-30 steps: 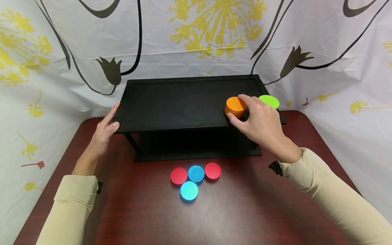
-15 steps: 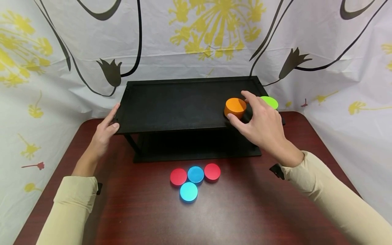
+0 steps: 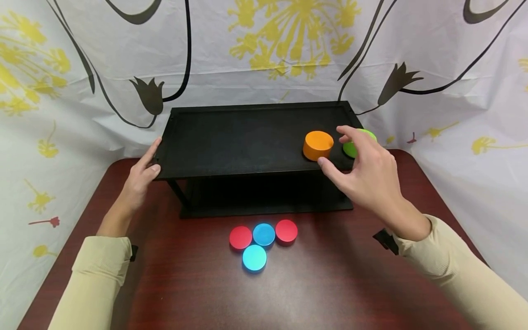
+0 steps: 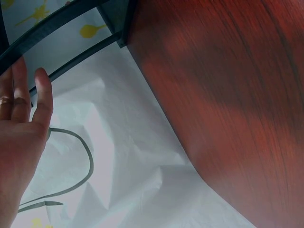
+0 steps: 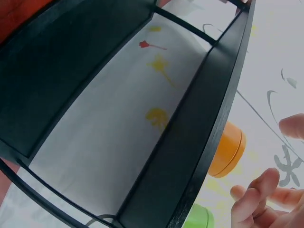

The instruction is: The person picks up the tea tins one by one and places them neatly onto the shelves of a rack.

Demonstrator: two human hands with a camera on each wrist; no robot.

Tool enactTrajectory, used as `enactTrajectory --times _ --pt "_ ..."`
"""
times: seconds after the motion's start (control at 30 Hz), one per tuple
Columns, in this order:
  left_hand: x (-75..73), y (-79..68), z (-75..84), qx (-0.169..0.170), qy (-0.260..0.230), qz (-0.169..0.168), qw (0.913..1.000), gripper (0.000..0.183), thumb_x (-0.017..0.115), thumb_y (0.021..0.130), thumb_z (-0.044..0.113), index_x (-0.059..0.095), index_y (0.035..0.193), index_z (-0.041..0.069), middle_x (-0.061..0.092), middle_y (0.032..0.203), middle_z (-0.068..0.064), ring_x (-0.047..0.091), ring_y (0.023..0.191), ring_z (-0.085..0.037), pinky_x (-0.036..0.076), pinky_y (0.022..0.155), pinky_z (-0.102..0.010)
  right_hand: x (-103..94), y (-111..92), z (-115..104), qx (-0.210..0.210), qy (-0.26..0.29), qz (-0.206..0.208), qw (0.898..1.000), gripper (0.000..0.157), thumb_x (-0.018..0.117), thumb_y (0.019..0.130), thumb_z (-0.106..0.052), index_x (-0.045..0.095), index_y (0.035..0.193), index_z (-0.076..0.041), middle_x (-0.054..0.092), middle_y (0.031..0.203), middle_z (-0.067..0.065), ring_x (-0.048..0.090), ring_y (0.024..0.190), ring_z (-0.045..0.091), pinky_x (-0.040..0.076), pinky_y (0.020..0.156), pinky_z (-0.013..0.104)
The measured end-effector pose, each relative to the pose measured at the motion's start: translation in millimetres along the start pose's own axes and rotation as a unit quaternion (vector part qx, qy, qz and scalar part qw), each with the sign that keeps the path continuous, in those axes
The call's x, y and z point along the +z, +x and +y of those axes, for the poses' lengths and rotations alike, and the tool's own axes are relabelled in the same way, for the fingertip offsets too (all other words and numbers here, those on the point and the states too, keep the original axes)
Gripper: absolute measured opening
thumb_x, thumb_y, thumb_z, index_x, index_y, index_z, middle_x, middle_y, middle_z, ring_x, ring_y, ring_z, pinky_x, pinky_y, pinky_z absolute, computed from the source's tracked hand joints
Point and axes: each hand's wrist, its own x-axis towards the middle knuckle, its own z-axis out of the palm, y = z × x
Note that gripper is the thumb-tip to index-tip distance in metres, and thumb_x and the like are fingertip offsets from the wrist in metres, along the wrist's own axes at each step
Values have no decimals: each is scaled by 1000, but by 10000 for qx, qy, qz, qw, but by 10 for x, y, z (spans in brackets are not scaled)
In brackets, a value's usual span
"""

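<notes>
An orange round block (image 3: 317, 145) stands on the top shelf of a black two-tier rack (image 3: 239, 137), near its right end. Just right of the block, my right hand (image 3: 367, 172) is spread with a gap between thumb and fingers, holding nothing. Partly hidden behind that hand is a green round block (image 3: 350, 149). In the right wrist view the orange block (image 5: 228, 149) and the green one (image 5: 199, 217) show past the shelf's edge, close to the fingers. My left hand (image 3: 140, 178) rests against the rack's left edge with straight fingers; the left wrist view shows its fingers (image 4: 44, 95) at the frame.
On the reddish-brown table (image 3: 198, 284), in front of the rack, sit two red round blocks (image 3: 240, 238), a blue one (image 3: 264, 234) and a light-blue one (image 3: 254, 258), grouped closely. A patterned white cloth (image 3: 264, 50) hangs behind the rack and along both sides.
My right hand has let go of the orange block and drawn back to the right, now overlapping the green block. The orange block stays on the shelf; the left hand has not moved.
</notes>
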Motion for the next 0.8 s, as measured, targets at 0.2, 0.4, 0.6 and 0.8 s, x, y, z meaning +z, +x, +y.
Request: enactTrajectory --times 0.2,0.4,0.6,0.8 --pt "1 -4 -7 -21 -12 -4 10000 61 38 99 16 25 159 15 18 165 -6 12 148 -10 11 115 -34 5 -122 -35 -358 151 78 9992 55 79 77 -31 66 125 -8 70 104 5 42 53 6 33 52 23" --pt "-1 -3 -8 -58 -23 -2 10000 61 37 99 17 25 159 16 17 165 -4 12 148 -10 10 115 -34 59 -231 -83 -617 483 62 9969 52 79 75 -28 68 121 -7 69 99 5 40 55 5 33 53 23" --pt "-1 -1 -8 -44 -58 -20 10000 61 37 100 16 25 159 17 17 166 -3 12 148 -10 11 114 -33 120 -345 -85 -861 625 -169 9942 47 75 78 -33 68 117 -7 68 97 1 39 54 1 33 51 21" --pt "-2 1 -9 -11 -60 -14 10000 61 37 100 16 25 159 16 18 165 -3 12 148 -11 12 114 -31 205 -490 -70 -1043 717 -568 9903 44 71 83 -38 68 115 -8 67 97 0 41 54 2 36 48 22"
